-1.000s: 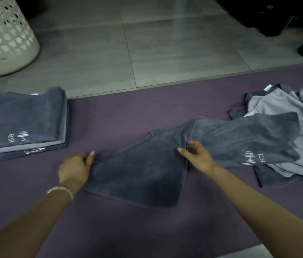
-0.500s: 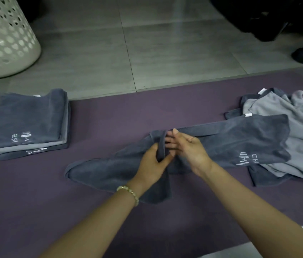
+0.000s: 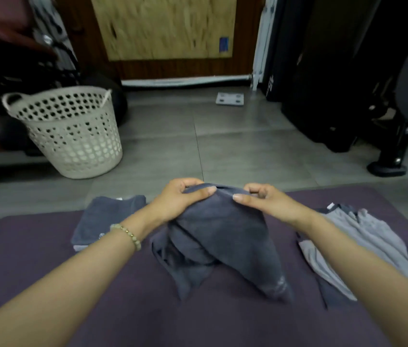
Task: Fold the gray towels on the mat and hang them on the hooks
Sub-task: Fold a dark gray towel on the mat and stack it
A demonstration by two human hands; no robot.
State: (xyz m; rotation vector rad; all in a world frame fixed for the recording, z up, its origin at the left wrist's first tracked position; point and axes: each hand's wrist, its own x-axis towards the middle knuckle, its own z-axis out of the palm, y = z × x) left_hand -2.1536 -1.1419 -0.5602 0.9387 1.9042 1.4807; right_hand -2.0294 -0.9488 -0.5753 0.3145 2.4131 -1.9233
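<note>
Purple mat [image 3: 47, 284] lying over gray tiled floor [image 3: 235, 146], room looking dim. Dark gray towel [image 3: 223, 234] hanging at mat centre, lifted by its top edge, lower folds bunching and trailing onto the mat.

Step in hand, judging: opening the towel out for folding. Doing it well is probably calling for sliding the hands apart along the edge to the corners, letting the cloth hang flat, then laying it down square.

Left hand [image 3: 182, 199] gripping the top edge, thumb pressing the front, fingers curling over behind. Right hand [image 3: 265, 200] pinching the same edge just beside it, closed on the cloth. Hands sitting close together, so the towel is drooping in a cone.

Folded stack [image 3: 105, 221] sitting at 9 o'clock of the towel, loose lighter-gray pile [image 3: 363, 241] at 3 o'clock, perforated basket [image 3: 72, 136] standing at 11 o'clock on the floor. Hooks not showing
</note>
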